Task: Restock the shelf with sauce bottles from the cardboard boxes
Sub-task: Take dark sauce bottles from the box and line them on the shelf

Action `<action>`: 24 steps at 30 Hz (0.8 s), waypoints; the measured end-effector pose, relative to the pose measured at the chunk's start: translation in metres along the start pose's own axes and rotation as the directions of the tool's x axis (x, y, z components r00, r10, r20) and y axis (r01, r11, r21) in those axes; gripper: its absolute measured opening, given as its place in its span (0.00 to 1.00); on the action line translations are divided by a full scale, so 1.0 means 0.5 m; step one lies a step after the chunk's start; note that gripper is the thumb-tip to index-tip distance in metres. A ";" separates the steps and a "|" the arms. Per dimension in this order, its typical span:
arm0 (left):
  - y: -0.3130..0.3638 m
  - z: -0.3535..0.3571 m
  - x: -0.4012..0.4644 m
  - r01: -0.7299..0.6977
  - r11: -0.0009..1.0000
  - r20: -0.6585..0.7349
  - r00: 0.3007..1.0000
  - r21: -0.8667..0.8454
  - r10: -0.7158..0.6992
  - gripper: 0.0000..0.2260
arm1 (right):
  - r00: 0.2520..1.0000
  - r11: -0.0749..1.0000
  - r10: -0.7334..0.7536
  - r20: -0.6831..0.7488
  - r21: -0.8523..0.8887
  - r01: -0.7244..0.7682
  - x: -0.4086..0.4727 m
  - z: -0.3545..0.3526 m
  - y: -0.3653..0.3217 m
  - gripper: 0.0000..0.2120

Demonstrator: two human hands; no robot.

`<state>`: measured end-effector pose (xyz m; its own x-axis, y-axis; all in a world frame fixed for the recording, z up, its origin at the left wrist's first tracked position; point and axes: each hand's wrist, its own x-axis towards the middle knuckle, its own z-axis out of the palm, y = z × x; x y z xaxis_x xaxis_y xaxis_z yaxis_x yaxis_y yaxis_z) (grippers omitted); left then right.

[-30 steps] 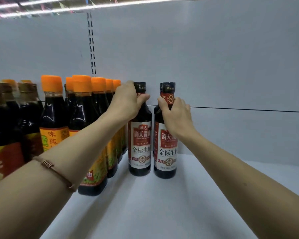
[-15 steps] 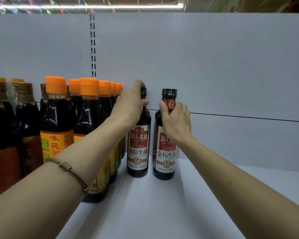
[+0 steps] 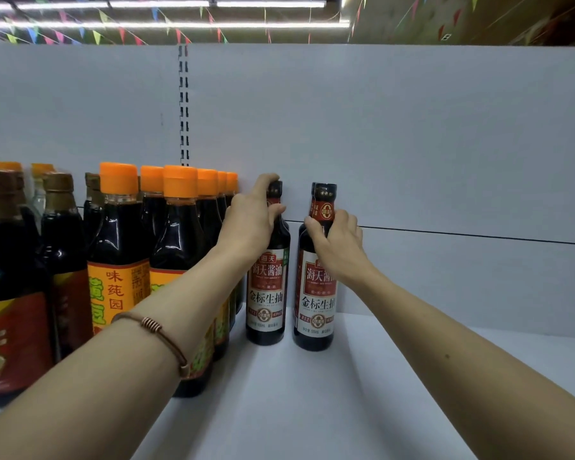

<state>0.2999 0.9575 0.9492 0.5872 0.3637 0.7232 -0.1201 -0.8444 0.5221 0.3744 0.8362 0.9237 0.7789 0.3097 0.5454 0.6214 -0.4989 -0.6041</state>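
Bright, even light falls from the fluorescent ceiling tubes [image 3: 166, 4], which blow out to white glare. Highlights glint on the orange-capped bottles [image 3: 180, 240]. Soft shadows stretch forward across the white shelf [image 3: 296, 410]. The wide lens bends the edges; the forearms nearest the camera look slightly soft.

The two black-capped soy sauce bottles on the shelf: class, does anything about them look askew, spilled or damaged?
Nothing stands out. Both black-capped bottles stand upright on the white shelf, labels facing out, with no spill. The left hand and right hand grip their necks.
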 end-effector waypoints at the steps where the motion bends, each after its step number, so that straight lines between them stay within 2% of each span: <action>1: 0.001 0.001 -0.002 0.002 1.000 0.000 1.000 0.003 -0.002 0.21 | 1.000 1.000 0.015 0.012 0.014 -0.015 -0.002 0.000 0.000 0.27; 7: 0.012 -0.008 -0.032 0.023 1.000 0.121 0.992 -0.004 -0.023 0.32 | 0.995 0.982 0.062 0.082 0.171 -0.075 -0.034 -0.018 0.001 0.35; 10: 0.018 -0.012 -0.064 0.015 0.999 0.085 0.996 -0.044 -0.011 0.32 | 0.997 0.970 0.043 0.063 0.236 -0.057 -0.066 -0.040 0.014 0.34; 13: 0.030 -0.012 -0.104 0.007 1.000 0.057 0.998 -0.019 -0.006 0.32 | 0.998 0.959 0.010 0.060 0.281 -0.027 -0.096 -0.068 0.021 0.30; 15: 0.042 -0.016 -0.137 0.005 1.000 0.062 0.998 -0.007 -0.004 0.30 | 0.998 0.951 -0.042 0.051 0.307 0.024 -0.115 -0.084 0.021 0.25; 19: 0.052 -0.054 -0.203 0.062 0.996 0.057 0.996 0.062 -0.066 0.19 | 0.977 0.903 -0.187 0.102 0.410 0.130 -0.172 -0.089 -0.003 0.14; 24: 0.038 -0.152 -0.305 0.065 0.988 0.073 0.994 0.142 -0.076 0.11 | 0.907 0.834 -0.351 0.233 0.519 0.189 -0.262 -0.061 -0.079 0.11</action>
<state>0.1470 0.9157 0.8832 0.6517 0.3972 0.6462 0.0336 -0.8662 0.4986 0.2451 0.7905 0.8940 0.5083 0.6442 0.5715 0.7096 0.0627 -0.7018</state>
